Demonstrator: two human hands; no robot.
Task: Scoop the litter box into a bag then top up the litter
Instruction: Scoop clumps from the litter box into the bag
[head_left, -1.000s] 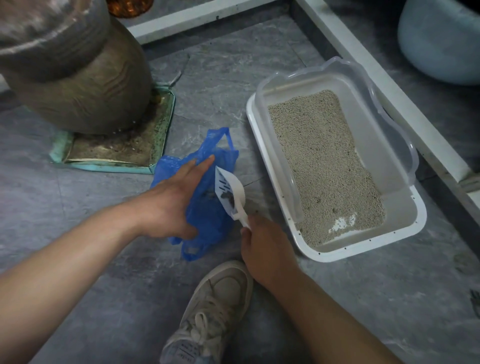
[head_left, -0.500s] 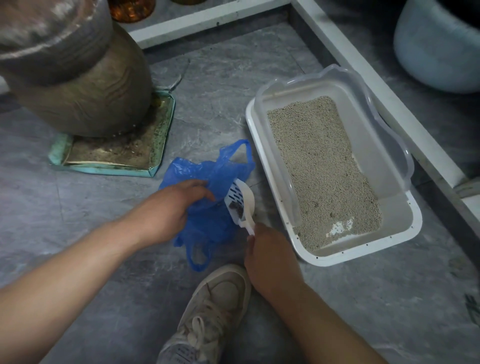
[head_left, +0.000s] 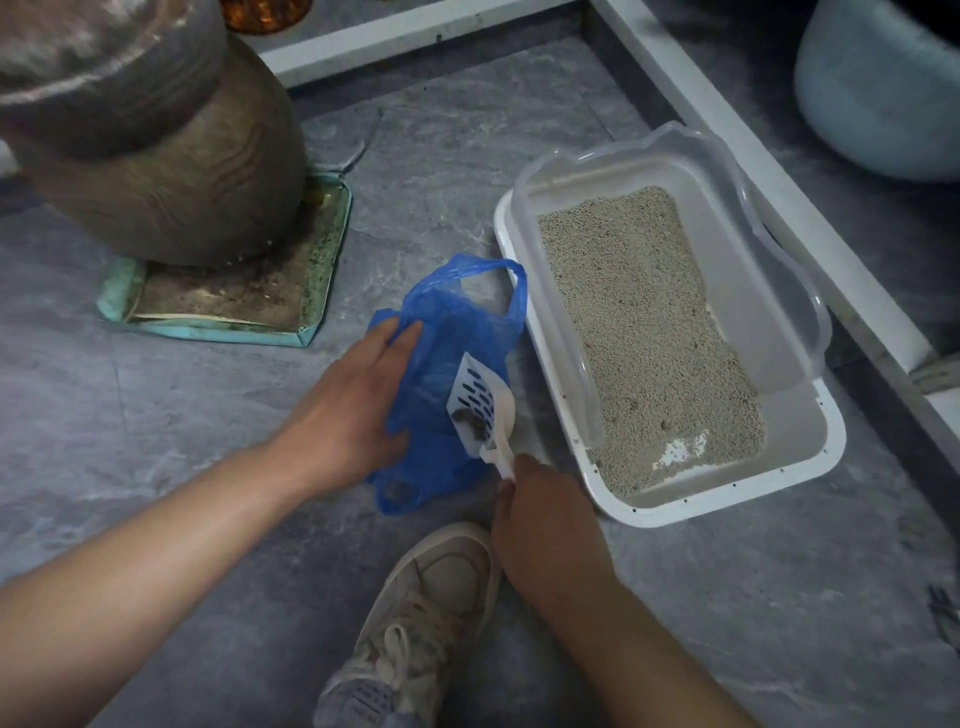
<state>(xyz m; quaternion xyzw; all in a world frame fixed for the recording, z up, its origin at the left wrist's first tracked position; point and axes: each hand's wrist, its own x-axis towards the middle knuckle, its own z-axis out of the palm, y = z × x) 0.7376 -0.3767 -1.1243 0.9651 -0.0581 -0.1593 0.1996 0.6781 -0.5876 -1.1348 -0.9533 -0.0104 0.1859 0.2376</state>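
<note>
Scoop (head_left: 480, 410) with clumps held closed in right hand (head_left: 545, 525); blue bag (head_left: 447, 364) pinched by left hand (head_left: 348, 415). Mouth best spread wider, scoop tipped well inside.

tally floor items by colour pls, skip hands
Blue: 1, bag
White: 2, scoop, litter box
Brown: 1, big pot
Teal: 1, tray under pot
Beige: 1, shoe
Total: 6

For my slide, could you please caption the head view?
Right hand holds scoop over blue bag, beside litter box.
</note>
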